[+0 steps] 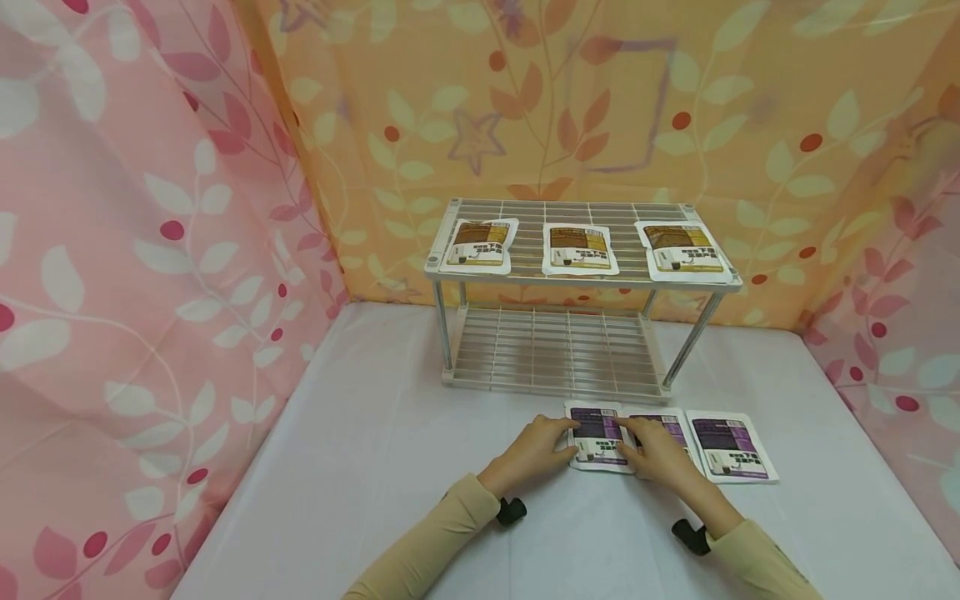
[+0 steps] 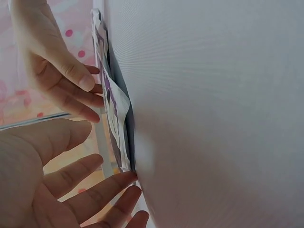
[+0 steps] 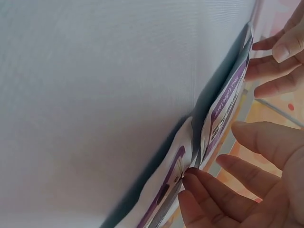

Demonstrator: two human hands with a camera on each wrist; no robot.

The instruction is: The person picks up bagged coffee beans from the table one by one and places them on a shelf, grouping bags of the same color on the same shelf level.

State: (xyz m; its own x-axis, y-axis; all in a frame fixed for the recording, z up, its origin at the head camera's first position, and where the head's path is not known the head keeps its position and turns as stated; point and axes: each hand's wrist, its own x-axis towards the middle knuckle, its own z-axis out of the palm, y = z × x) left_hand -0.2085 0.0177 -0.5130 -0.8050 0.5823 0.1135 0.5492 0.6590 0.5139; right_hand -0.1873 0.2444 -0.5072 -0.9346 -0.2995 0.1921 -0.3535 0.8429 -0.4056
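Note:
Three flat white pouches with purple labels lie in a row on the table. My left hand (image 1: pixel 534 452) is at the left edge of the leftmost pouch (image 1: pixel 597 427), fingers spread and tips at its side. Over that pouch's right side, my right hand (image 1: pixel 662 450) partly covers the middle pouch (image 1: pixel 677 423). The rightmost pouch (image 1: pixel 729 446) lies apart from both hands. In the left wrist view the left hand's fingers (image 2: pixel 97 190) are loosely extended beside the pouch edge. The right wrist view has the right hand's fingertips (image 3: pixel 190 183) touching where two pouches meet.
A two-tier white wire rack (image 1: pixel 562 392) stands behind the pouches. Its top shelf carries a left brown-labelled pouch (image 1: pixel 477 247), a middle one (image 1: pixel 579 250) and a right one (image 1: pixel 684 252). Floral cloth walls (image 1: pixel 187 275) surround the white table (image 1: pixel 360 467).

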